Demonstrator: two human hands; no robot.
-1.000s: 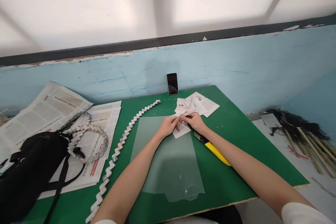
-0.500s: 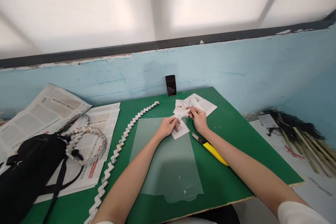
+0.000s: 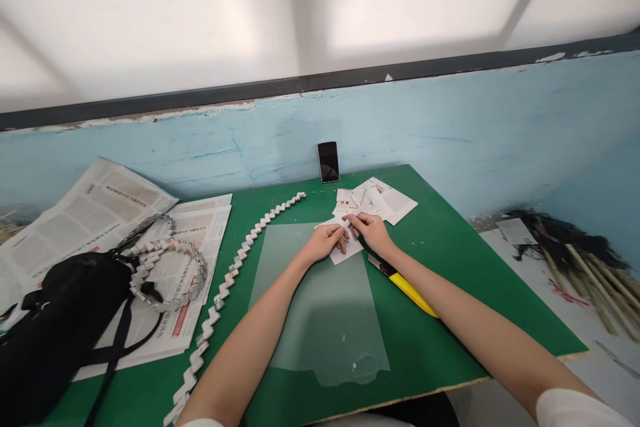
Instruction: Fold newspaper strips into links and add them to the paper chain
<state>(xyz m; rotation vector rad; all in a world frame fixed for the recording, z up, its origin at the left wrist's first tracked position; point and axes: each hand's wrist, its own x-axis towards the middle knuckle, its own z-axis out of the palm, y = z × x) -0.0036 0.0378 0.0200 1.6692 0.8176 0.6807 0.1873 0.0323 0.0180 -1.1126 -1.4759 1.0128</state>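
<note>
A flat white paper piece (image 3: 347, 253) with a pointed near corner lies at the far edge of a translucent, roughly rectangular sheet (image 3: 320, 320). Over it, the left hand (image 3: 321, 243) and right hand (image 3: 375, 235) nearly meet, fingers curled narrowly toward thumbs; what they pinch I cannot tell. Both bare forearms reach forward, converging.

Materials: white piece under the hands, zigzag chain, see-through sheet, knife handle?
White piece: probably paper, matte, flat with crisp edges.
Zigzag chain: likely folded paper, matte; whitish links carry patches of printed colour.
See-through sheet: likely smooth plastic; green table shows through, near edge ragged. Glass less likely.
Knife handle: yellow, probably plastic; finish unclear.
</note>
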